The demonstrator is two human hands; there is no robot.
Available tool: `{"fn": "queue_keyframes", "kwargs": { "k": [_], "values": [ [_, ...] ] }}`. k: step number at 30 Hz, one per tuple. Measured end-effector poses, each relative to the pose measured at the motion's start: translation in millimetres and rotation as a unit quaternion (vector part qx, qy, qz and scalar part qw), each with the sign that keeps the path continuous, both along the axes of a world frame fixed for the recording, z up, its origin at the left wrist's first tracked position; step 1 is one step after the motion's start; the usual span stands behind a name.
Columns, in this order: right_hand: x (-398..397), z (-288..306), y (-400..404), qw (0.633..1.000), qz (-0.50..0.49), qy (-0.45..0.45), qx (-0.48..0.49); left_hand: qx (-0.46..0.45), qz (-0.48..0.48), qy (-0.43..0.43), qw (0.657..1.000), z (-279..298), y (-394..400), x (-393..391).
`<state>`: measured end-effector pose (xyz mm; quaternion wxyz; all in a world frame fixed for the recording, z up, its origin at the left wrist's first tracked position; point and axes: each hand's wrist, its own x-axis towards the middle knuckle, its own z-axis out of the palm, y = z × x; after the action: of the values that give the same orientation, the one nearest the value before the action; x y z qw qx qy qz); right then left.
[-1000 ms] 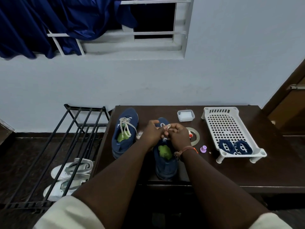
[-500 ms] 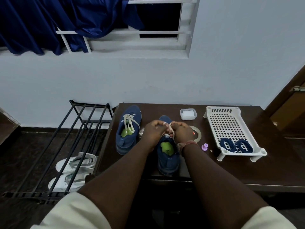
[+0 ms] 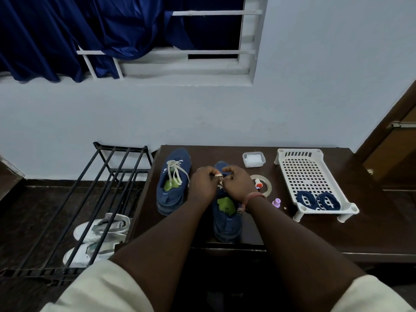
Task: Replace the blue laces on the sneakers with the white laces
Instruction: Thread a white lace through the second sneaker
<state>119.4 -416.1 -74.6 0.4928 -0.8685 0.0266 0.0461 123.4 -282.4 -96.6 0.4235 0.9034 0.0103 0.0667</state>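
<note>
Altogether two blue sneakers, two coiled blue laces, left hand and right hand both pinching one white lace.

A room in a home. A dark wooden table stands against a painted wall beneath a barred window with a blue curtain. A metal shoe rack holding white shoes stands beside it.

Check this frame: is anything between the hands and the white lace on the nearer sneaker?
Nothing visible. The left hand and right hand both already pinch the white lace over the nearer sneaker. The tape roll lies off to the right, apart.
</note>
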Motion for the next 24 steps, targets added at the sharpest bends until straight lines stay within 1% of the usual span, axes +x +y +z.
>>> {"fn": "queue_keyframes", "kwargs": {
  "k": [3,6,7,8,11,14,16,17,18,19,20,21,22,23,24],
  "values": [
    [-5.5,1.7,0.1,0.998,0.058,-0.009,0.003,-0.037,0.02,0.03,0.999,-2.5,2.7,1.2],
    [-7.1,-2.9,1.0,0.998,0.046,-0.034,0.009,-0.108,0.043,0.078,0.99,-0.1,-0.1,0.4],
    [-7.9,-3.3,1.1,0.998,0.039,-0.044,0.012,-0.145,0.056,0.09,0.984,-0.3,-1.5,0.0],
    [-7.0,-5.5,0.8,0.998,0.037,-0.05,0.012,-0.192,0.069,0.108,0.973,1.2,-3.5,-1.4],
    [-5.4,-11.7,-3.8,0.997,0.057,-0.052,0.021,-0.339,0.085,0.171,0.921,8.6,-6.5,-7.0],
    [-6.8,-13.1,-4.5,0.996,0.041,-0.053,0.05,-0.379,0.099,0.227,0.892,16.8,-6.6,-8.2],
    [-8.1,-11.0,-1.3,0.993,-0.007,-0.048,0.106,-0.412,0.114,0.276,0.861,22.8,-6.8,-7.5],
    [-8.0,-10.8,-0.6,0.985,-0.04,-0.036,0.163,-0.435,0.124,0.303,0.839,22.2,-5.5,-6.2],
    [-6.4,-12.5,-1.6,0.967,-0.08,-0.015,0.24,-0.468,0.142,0.326,0.809,20.6,-3.6,-4.8],
    [-5.0,-13.5,-3.5,0.94,-0.115,0.01,0.322,-0.498,0.162,0.346,0.778,18.9,-0.7,-3.7],
    [-4.0,-14.7,-6.2,0.904,-0.143,0.035,0.401,-0.524,0.179,0.362,0.75,14.3,2.4,-3.0],
    [-3.9,-16.6,-8.9,0.871,-0.165,0.05,0.461,-0.537,0.191,0.375,0.731,9.3,6.8,-3.8],
    [-5.1,-19.1,-13.0,0.845,-0.191,0.061,0.495,-0.545,0.206,0.385,0.715,3.9,10.4,-5.0],
    [-6.9,-23.7,-18.9,0.835,-0.222,0.067,0.499,-0.558,0.223,0.39,0.697,0.9,13.5,-9.2],
    [-8.8,-27.8,-25.0,0.833,-0.251,0.071,0.488,-0.574,0.244,0.387,0.679,-2.1,16.3,-11.0]
  ]
}}
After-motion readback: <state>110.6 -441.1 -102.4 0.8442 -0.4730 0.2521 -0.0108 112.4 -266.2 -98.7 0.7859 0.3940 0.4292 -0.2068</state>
